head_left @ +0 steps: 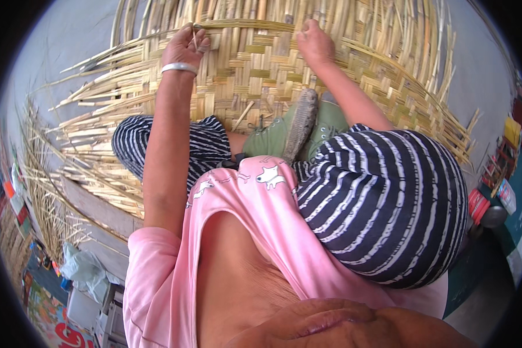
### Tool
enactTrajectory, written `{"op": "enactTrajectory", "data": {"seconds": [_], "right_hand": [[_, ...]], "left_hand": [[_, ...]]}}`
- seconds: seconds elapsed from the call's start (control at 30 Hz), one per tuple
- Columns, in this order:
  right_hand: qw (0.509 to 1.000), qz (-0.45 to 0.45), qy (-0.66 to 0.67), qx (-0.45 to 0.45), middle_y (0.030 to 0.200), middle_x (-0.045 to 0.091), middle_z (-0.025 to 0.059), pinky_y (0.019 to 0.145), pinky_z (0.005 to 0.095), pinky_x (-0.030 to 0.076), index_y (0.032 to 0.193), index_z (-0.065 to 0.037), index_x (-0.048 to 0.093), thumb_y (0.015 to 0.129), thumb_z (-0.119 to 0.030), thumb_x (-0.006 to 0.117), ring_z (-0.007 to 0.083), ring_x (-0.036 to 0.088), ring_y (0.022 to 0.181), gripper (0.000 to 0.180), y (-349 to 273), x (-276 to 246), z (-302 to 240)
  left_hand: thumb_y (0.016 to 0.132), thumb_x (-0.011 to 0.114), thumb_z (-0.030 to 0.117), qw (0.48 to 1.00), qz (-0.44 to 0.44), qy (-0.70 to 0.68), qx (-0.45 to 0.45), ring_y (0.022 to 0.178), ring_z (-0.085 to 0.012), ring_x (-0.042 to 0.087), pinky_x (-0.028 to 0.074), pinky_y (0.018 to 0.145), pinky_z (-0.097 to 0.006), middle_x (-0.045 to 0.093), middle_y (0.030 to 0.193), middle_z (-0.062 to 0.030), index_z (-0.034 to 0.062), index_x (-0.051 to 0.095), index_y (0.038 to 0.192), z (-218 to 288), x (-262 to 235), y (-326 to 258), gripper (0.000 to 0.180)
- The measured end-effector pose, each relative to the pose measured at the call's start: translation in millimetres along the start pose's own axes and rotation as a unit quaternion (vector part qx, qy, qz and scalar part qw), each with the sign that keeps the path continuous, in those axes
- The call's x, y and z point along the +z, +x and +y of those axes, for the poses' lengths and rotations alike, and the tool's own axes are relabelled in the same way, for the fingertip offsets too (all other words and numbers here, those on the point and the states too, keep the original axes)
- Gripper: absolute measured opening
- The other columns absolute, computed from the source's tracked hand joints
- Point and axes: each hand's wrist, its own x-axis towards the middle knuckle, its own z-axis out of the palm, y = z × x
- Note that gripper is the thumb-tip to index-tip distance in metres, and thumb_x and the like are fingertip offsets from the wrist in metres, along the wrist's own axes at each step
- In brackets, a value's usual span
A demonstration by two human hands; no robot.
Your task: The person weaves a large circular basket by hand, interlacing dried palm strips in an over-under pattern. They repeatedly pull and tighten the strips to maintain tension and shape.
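A half-woven mat (249,75) of split reed or cane strips spreads out before me, with loose strip ends fanning at its sides. My left hand (187,47), with a pale bangle at the wrist, is closed in a pinch at the left end of a long greenish reed strip (243,24). This strip lies crosswise over the upright strips. At its right end my right hand (316,43) is closed, fingertips down at the strip. Its palm side is hidden. My feet, in green canvas shoes (272,132), rest on the woven part.
Loose reed strips (37,174) lie heaped at the left. Beside them are a translucent plastic bag (82,268) and a grey box (87,304). Red items (477,206) and a yellow object (512,131) stand at the right edge. Grey floor (75,35) surrounds the mat.
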Motion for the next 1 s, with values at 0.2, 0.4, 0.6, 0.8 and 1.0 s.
{"op": "enactTrajectory", "data": {"seconds": [0.2,0.4,0.6,0.8,1.0], "right_hand": [[0.985,-0.003,-0.06,-0.161,0.119,0.07,0.0106,0.087,0.0479,0.056,0.118,-0.012,0.064,0.098,-0.027,0.062,0.0344,0.07,0.101,0.024,-2,-13,-11],[0.954,-0.032,-0.037,-0.295,0.119,0.068,0.0111,0.088,0.0469,0.057,0.122,-0.01,0.066,0.096,-0.022,0.066,0.0332,0.068,0.104,0.029,17,-4,-25],[0.949,-0.19,-0.021,-0.249,0.111,0.066,0.0142,0.09,0.0423,0.055,0.12,-0.005,0.066,0.092,-0.024,0.075,0.0304,0.067,0.101,0.035,63,-4,-14],[0.946,-0.231,-0.025,-0.227,0.1,0.07,0.0151,0.083,0.0439,0.054,0.109,-0.004,0.068,0.092,-0.024,0.074,0.0324,0.068,0.094,0.028,55,-33,-32],[0.95,-0.118,0.039,-0.286,0.093,0.069,0.013,0.078,0.0418,0.053,0.109,-0.005,0.071,0.095,-0.032,0.072,0.0287,0.068,0.087,0.03,44,-23,-17]], "left_hand": [[0.106,0.052,0.019,0.998,0.046,-0.044,0.002,0.119,-0.0394,0.064,0.057,0.094,-0.052,0.054,0.144,-0.0231,-0.004,0.04,0.143,14,-3,-9,0.045],[0.099,0.063,0.02,0.996,-0.067,-0.05,0.003,0.11,-0.0303,0.065,0.056,0.09,-0.046,0.063,0.127,-0.0176,-0.0033,0.061,0.123,29,-26,10,0.033],[0.096,0.067,0.017,0.958,-0.282,0.038,-0.03,0.102,-0.0248,0.069,0.06,0.085,-0.038,0.073,0.115,-0.0141,-0.0011,0.067,0.125,24,-12,27,0.034],[0.099,0.063,0.007,0.905,-0.139,0.403,-0.012,0.094,-0.022,0.072,0.061,0.08,-0.035,0.074,0.103,-0.0161,-0.0104,0.058,0.134,24,95,7,0.04],[0.095,0.072,0.011,0.825,-0.153,0.544,-0.013,0.075,-0.0218,0.073,0.061,0.068,-0.033,0.076,0.088,-0.0134,-0.0065,0.068,0.123,24,91,68,0.033]]}}
